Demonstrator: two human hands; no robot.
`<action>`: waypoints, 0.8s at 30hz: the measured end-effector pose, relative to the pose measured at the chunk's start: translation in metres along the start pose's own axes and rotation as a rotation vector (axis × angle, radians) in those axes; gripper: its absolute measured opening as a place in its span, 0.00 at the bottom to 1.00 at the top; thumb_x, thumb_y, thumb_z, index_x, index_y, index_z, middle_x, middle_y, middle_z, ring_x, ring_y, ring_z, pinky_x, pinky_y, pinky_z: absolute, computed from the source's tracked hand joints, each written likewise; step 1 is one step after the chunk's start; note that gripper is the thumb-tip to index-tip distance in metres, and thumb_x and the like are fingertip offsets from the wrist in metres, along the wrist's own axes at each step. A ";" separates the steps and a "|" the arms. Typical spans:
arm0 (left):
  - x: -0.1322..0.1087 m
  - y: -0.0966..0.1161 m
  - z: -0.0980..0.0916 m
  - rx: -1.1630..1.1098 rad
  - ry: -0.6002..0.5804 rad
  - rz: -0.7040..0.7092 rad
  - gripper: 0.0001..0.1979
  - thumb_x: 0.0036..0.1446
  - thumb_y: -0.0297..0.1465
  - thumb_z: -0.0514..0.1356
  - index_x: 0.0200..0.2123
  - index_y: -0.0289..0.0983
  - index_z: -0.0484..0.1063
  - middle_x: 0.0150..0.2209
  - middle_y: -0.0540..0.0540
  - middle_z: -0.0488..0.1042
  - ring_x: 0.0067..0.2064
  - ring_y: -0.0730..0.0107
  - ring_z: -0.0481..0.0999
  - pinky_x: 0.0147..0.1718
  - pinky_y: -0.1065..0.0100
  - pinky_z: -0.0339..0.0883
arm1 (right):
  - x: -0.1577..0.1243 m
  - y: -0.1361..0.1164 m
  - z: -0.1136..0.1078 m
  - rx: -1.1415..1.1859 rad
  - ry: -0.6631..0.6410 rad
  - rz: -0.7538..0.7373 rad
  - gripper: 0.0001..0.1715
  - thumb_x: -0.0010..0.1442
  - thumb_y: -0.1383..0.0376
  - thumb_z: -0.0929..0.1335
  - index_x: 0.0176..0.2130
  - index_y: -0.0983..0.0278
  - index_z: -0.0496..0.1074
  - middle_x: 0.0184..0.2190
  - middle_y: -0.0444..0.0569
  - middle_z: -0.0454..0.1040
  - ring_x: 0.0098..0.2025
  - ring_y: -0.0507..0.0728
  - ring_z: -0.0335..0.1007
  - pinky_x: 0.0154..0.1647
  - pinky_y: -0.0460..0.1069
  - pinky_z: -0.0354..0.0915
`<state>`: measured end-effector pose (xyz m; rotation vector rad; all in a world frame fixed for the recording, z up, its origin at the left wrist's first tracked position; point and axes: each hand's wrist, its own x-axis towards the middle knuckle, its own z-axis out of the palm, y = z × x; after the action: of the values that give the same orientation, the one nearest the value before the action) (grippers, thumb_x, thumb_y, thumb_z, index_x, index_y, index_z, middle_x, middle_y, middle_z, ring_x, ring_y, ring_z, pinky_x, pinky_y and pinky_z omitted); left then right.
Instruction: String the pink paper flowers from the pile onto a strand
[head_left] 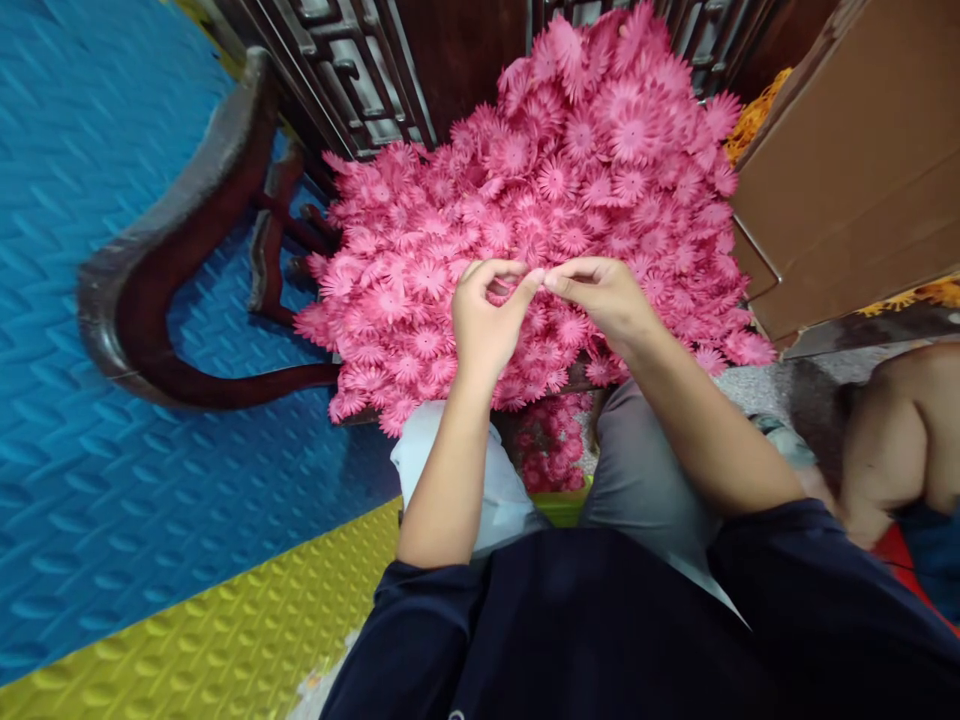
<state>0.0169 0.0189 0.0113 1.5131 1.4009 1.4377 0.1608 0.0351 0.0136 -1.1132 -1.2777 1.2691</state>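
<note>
A large heap of pink artificial flower heads [517,215] lies in front of me, with thin petals and small dark centres. Above its near part my left hand [487,315] is closed in a pinch, thumb against forefinger. My right hand [604,295] pinches in the same way, its fingertips meeting those of the left. Whatever sits between the fingertips is too small to make out. Both hands hover over the flowers.
A dark wooden chair arm [180,390] curves at the left. On the right stands a cardboard box [855,160], with orange flowers [757,115] behind it. More pink flowers are in a green container [559,510] between my knees. Another person's leg [892,430] is at the right.
</note>
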 end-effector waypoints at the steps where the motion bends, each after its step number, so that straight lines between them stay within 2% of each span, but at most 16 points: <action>1: 0.001 -0.001 0.000 -0.012 -0.018 -0.007 0.06 0.51 0.36 0.66 0.27 0.40 0.76 0.31 0.49 0.74 0.34 0.72 0.70 0.37 0.70 0.63 | 0.000 0.000 0.000 0.001 0.001 0.000 0.22 0.35 0.48 0.77 0.23 0.61 0.77 0.26 0.44 0.77 0.33 0.52 0.71 0.45 0.51 0.67; 6: 0.004 -0.008 -0.005 -0.105 -0.080 -0.055 0.05 0.52 0.33 0.65 0.26 0.39 0.77 0.28 0.50 0.75 0.32 0.73 0.70 0.35 0.71 0.62 | 0.000 -0.003 -0.001 0.033 -0.037 0.041 0.17 0.40 0.52 0.77 0.25 0.62 0.77 0.26 0.43 0.76 0.30 0.49 0.68 0.38 0.48 0.65; 12: 0.004 -0.005 -0.003 -0.164 -0.030 -0.113 0.07 0.54 0.32 0.64 0.25 0.39 0.75 0.28 0.51 0.75 0.31 0.74 0.71 0.36 0.72 0.63 | 0.000 -0.005 -0.003 0.110 -0.076 0.151 0.11 0.45 0.58 0.76 0.27 0.63 0.78 0.26 0.42 0.75 0.26 0.46 0.63 0.32 0.45 0.61; 18: 0.004 -0.005 -0.004 -0.186 -0.026 -0.108 0.04 0.53 0.31 0.64 0.27 0.39 0.75 0.30 0.50 0.75 0.32 0.74 0.72 0.38 0.71 0.64 | -0.001 -0.005 0.000 0.074 -0.068 0.123 0.08 0.49 0.61 0.74 0.26 0.64 0.76 0.24 0.42 0.72 0.26 0.46 0.62 0.33 0.45 0.61; 24: 0.002 -0.003 -0.005 -0.153 -0.109 -0.048 0.04 0.49 0.33 0.67 0.28 0.39 0.76 0.31 0.50 0.76 0.33 0.73 0.71 0.37 0.70 0.64 | -0.001 -0.007 0.004 0.024 -0.023 0.087 0.09 0.50 0.63 0.72 0.22 0.65 0.74 0.21 0.41 0.71 0.25 0.46 0.60 0.30 0.44 0.59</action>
<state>0.0106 0.0206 0.0102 1.4286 1.2256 1.3791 0.1571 0.0338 0.0202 -1.1510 -1.2397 1.3622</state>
